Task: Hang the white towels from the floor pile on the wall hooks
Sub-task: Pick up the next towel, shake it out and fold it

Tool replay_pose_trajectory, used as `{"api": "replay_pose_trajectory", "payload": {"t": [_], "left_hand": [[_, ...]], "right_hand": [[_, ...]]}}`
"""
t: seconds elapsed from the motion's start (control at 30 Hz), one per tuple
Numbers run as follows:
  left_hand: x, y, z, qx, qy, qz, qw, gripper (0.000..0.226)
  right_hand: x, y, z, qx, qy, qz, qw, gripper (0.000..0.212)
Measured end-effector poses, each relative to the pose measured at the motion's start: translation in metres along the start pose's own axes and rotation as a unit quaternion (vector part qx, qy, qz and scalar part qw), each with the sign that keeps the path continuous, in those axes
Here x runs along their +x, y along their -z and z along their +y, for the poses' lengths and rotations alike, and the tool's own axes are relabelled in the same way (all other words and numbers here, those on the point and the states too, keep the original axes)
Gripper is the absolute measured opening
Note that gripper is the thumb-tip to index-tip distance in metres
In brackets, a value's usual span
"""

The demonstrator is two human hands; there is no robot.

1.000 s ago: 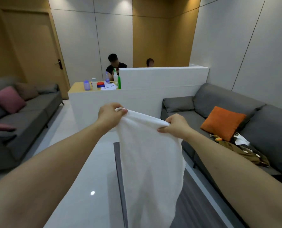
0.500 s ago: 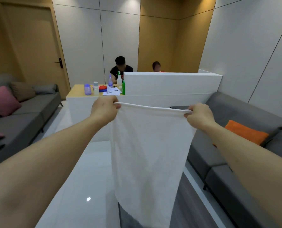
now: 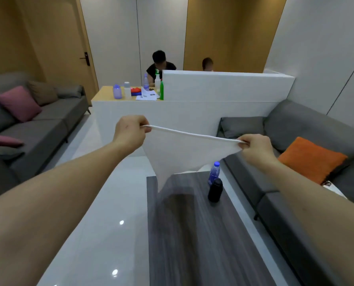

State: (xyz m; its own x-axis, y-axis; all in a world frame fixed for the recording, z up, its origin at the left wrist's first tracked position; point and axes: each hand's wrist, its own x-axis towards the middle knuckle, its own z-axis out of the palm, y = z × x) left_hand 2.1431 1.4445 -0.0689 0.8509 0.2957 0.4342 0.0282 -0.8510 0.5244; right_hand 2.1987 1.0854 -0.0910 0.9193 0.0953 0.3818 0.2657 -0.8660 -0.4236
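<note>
Head view is showing, from left to right, the left hand (image 3: 130, 132) gripping one top corner of a white towel (image 3: 184, 155), the towel's top edge running taut across the middle, and the right hand (image 3: 254, 147) pinching the other corner, fingers curled round the cloth on both sides. The towel is hanging in the air between the two hands, over the near end of a dark wooden table (image 3: 192, 234), with its lower part swinging away and tapering to a point just beside a blue-capped bottle (image 3: 214, 172) and a black bottle (image 3: 215, 189). The person is, by my judgement, shaking or spreading the towel out before carrying it to the hooks; no wall hooks and no floor pile are showing here, so the next move is calling for turning toward them while keeping both corners held. Compared with half a second ago, the towel is billowing outward instead of hanging flat, the right hand is sitting lower, and the table and bottles are now uncovered.
</note>
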Motion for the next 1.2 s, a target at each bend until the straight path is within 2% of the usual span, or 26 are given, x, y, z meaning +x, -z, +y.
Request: {"api": "replay_pose_trajectory", "payload": {"t": [0.17,0.33,0.47,0.6,0.8,1.0,1.2], "left_hand": [[-0.131,-0.043,0.002,0.009,0.066,-0.047,0.997,0.004],[-0.267,-0.090,-0.002,0.043,0.118,-0.136,0.983,0.011],[-0.371,-0.117,-0.014,0.059,0.162,-0.217,0.961,0.012],[-0.473,-0.134,-0.029,0.059,0.188,-0.287,0.937,0.010],[-0.613,-0.146,-0.045,0.076,0.197,-0.395,0.894,0.011],[-0.677,-0.139,-0.049,0.068,0.205,-0.443,0.870,0.009],[-0.642,-0.153,-0.055,0.064,0.214,-0.422,0.879,0.012]], "right_hand": [[-0.093,-0.028,0.066,-0.020,-0.014,-0.111,0.994,0.025],[-0.203,-0.046,0.127,-0.039,-0.051,-0.197,0.978,0.029],[-0.300,-0.067,0.164,-0.048,-0.093,-0.274,0.956,0.033],[-0.407,-0.079,0.192,-0.039,-0.153,-0.317,0.935,0.029],[-0.550,-0.070,0.210,-0.070,-0.210,-0.387,0.895,0.025],[-0.624,-0.054,0.217,-0.071,-0.247,-0.401,0.879,0.018],[-0.594,-0.070,0.224,-0.063,-0.255,-0.376,0.889,0.017]]}}
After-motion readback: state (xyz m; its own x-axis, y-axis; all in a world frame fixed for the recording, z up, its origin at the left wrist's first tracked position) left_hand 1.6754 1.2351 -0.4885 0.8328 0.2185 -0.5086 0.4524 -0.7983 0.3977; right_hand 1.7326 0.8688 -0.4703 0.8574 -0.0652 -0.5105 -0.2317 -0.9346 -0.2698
